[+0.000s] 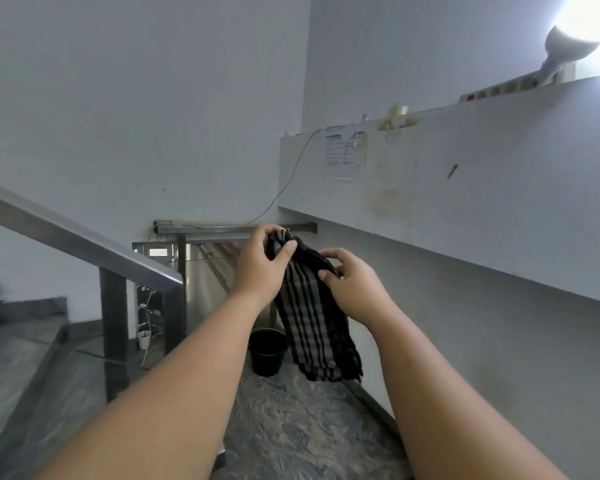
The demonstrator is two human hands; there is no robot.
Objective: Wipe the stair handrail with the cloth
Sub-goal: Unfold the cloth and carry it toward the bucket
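Observation:
A dark checked cloth (312, 317) hangs in front of me, black and beige stripes running down it. My left hand (262, 265) pinches its bunched top end, held up at mid-frame. My right hand (352, 282) grips the cloth's right edge a little lower. The metal stair handrail (84, 242) slopes down from the far left to a corner post at centre-left, apart from both hands. A second rail section (215, 229) runs level just behind my left hand.
A black bucket (267, 351) stands on the marbled landing floor (291, 427) below the cloth. A half wall (465, 188) rises on the right, with papers and a cable on it. Steps (14, 323) climb at the left.

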